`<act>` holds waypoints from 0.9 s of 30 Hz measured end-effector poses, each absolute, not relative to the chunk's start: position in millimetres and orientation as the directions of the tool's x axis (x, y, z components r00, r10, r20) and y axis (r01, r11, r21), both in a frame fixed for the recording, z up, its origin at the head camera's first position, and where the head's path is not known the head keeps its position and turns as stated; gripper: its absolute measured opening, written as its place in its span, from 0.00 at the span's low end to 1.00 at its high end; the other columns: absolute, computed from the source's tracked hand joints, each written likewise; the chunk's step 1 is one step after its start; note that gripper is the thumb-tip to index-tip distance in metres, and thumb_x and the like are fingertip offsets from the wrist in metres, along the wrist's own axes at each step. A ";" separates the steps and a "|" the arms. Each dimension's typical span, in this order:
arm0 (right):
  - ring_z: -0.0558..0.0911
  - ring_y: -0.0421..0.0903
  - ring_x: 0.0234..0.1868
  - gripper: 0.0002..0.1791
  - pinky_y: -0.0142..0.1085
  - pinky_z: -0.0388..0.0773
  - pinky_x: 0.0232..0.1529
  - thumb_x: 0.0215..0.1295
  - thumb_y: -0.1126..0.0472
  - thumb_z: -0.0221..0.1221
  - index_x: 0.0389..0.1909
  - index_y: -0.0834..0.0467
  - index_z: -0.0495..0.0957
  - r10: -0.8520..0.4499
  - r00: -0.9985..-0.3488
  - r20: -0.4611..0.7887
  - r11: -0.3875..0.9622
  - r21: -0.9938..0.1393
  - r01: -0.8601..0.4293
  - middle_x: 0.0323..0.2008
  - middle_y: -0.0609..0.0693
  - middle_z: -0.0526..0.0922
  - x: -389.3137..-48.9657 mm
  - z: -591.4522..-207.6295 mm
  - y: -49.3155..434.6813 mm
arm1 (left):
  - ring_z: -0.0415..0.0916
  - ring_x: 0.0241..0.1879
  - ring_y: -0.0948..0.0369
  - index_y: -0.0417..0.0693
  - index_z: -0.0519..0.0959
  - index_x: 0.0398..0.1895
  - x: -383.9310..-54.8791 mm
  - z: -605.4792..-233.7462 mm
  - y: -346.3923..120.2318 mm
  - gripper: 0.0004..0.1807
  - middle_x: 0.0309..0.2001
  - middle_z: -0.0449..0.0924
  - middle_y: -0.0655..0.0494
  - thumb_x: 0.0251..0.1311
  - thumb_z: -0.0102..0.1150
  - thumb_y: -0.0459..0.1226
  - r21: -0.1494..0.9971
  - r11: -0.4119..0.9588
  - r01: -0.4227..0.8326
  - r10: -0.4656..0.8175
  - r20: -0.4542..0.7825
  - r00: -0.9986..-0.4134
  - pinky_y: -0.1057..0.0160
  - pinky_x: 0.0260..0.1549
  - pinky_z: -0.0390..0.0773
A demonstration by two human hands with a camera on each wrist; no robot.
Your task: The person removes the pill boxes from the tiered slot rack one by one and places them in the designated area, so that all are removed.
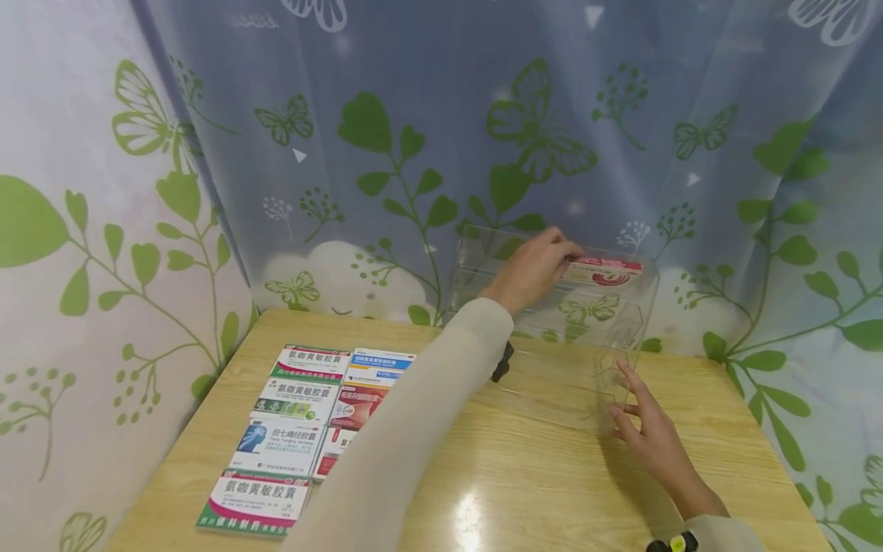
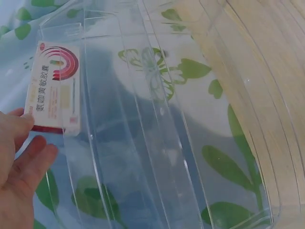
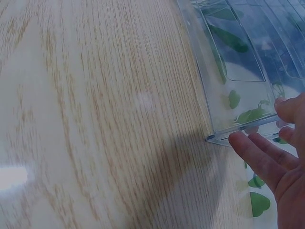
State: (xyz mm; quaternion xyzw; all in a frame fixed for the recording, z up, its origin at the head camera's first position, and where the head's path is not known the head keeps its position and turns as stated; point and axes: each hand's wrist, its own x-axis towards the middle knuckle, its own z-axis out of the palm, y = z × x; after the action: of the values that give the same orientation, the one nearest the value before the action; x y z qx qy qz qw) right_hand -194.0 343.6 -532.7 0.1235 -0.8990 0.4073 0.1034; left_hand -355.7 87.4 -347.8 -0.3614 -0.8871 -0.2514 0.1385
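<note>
A clear plastic tiered rack (image 1: 538,376) stands at the back of the table. A white and red medicine box (image 1: 607,274) sits in its top tier, at the right end in the head view. My left hand (image 1: 531,268) reaches up to that tier and pinches the end of the box; the left wrist view shows the thumb (image 2: 25,123) at its corner. My right hand (image 1: 648,437) is beside the rack's right side panel. Its fingers (image 3: 262,160) are extended, with the tips right at the panel's lower front corner.
Several flat medicine boxes (image 1: 286,445) lie in two columns on the left of the wooden table (image 1: 524,491); my left sleeve (image 1: 407,429) hides part of the second column. A patterned curtain (image 1: 441,92) hangs close behind the rack.
</note>
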 end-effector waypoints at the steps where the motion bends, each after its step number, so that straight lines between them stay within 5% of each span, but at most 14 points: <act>1: 0.81 0.82 0.58 0.45 0.39 0.93 0.36 0.81 0.72 0.57 0.90 0.53 0.46 -0.138 -0.948 0.285 0.637 -0.707 -0.306 0.78 0.81 0.59 -194.3 -532.9 343.2 | 0.81 0.55 0.62 0.52 0.84 0.68 -356.0 -347.6 85.2 0.17 0.58 0.79 0.55 0.85 0.54 0.39 0.354 0.601 0.716 0.569 0.440 -0.695 0.70 0.56 0.81; 13: 0.83 0.79 0.57 0.47 0.40 0.93 0.37 0.81 0.71 0.58 0.91 0.48 0.45 -0.145 -0.944 0.296 0.623 -0.714 -0.320 0.77 0.78 0.63 -192.5 -531.0 343.4 | 0.80 0.49 0.60 0.48 0.84 0.66 -350.6 -322.4 37.1 0.16 0.60 0.78 0.50 0.85 0.53 0.35 0.466 0.462 0.755 0.491 0.574 -0.655 0.68 0.47 0.79; 27: 0.82 0.81 0.56 0.46 0.40 0.93 0.37 0.81 0.73 0.57 0.90 0.51 0.46 -0.153 -0.936 0.318 0.620 -0.706 -0.342 0.77 0.79 0.62 -193.4 -531.7 342.2 | 0.77 0.47 0.62 0.55 0.86 0.64 -302.8 -340.9 -56.1 0.15 0.55 0.80 0.57 0.84 0.57 0.40 0.603 0.474 0.641 0.474 0.439 -0.763 0.59 0.44 0.80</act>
State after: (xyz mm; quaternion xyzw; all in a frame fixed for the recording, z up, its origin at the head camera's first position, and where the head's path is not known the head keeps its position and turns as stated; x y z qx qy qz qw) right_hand -193.4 342.2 -531.7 0.1385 -0.8927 0.4134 0.1140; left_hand -302.8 -56.1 -340.9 -0.3272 -0.8519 -0.3949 0.1062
